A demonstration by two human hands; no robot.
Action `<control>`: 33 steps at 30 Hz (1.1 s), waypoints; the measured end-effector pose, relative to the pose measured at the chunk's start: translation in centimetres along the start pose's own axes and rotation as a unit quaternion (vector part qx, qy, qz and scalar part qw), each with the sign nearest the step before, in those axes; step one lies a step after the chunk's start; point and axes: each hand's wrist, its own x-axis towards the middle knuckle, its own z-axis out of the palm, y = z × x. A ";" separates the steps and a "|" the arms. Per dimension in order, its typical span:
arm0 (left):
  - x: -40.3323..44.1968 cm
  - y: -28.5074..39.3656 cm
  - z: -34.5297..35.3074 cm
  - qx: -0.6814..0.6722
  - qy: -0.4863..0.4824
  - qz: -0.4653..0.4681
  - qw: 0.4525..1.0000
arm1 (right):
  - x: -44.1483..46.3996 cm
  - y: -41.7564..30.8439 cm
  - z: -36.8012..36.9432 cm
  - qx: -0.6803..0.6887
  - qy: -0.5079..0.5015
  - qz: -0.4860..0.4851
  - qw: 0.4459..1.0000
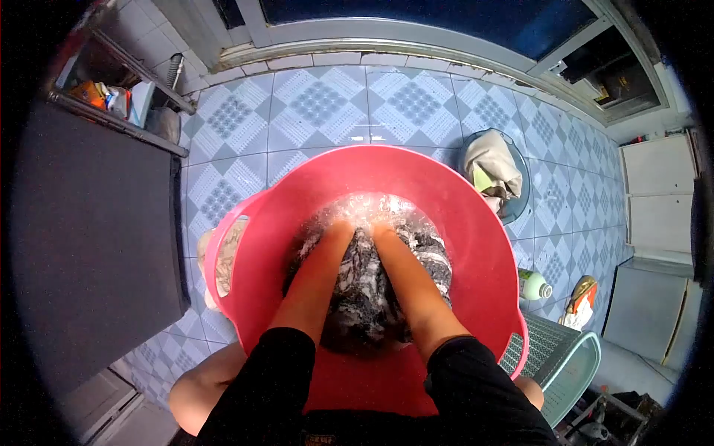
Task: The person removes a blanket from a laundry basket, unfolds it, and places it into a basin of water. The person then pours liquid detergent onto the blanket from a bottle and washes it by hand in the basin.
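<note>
A large pink tub [476, 260] stands between my knees, with dark and white patterned cloth [364, 286] lying wet in foamy water [364, 207]. Both my arms reach down into it. My left hand [342, 225] is sunk in the suds at the far edge of the cloth, its fingers hidden. Close beside it on the right, my right hand [382, 227] is also under the foam, and its fingers do not show. Whether either one grips the cloth cannot be seen.
A basin [520, 186] with beige cloth [492, 160] sits on the tiled floor at the right. Nearer are a green-white bottle [534, 285], a shoe [582, 301] and a green plastic stool [573, 368]. A dark covered surface [104, 230] fills the left side.
</note>
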 end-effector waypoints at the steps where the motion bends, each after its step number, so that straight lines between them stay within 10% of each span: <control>1: 0.0 0.1 -0.1 0.004 0.000 0.001 1.000 | 0.3 -0.1 -0.3 0.000 -0.002 0.007 1.000; 10: -2.8 -2.1 -2.5 -0.112 0.094 0.067 0.987 | -3.9 1.3 -2.9 0.061 0.043 0.045 0.996; 13: -4.0 -3.5 -4.5 -0.423 0.110 0.121 0.891 | -1.7 4.6 1.9 0.442 0.241 -0.109 0.857; 18: -7.0 -2.7 -12.8 -0.504 0.102 0.090 0.853 | -8.8 5.9 -3.6 0.704 0.254 -0.066 0.660; 24: -10.4 -2.5 -18.9 -0.623 0.094 0.149 0.762 | -15.3 7.2 -8.8 0.751 0.343 -0.125 0.550; 31: -15.2 -3.2 -21.3 -0.685 -0.027 0.143 0.714 | -18.6 6.9 -10.0 0.718 0.366 -0.136 0.576; 33: -16.4 -2.9 -21.2 -0.677 -0.090 0.167 0.711 | -23.2 4.4 -10.8 0.661 0.302 -0.164 0.667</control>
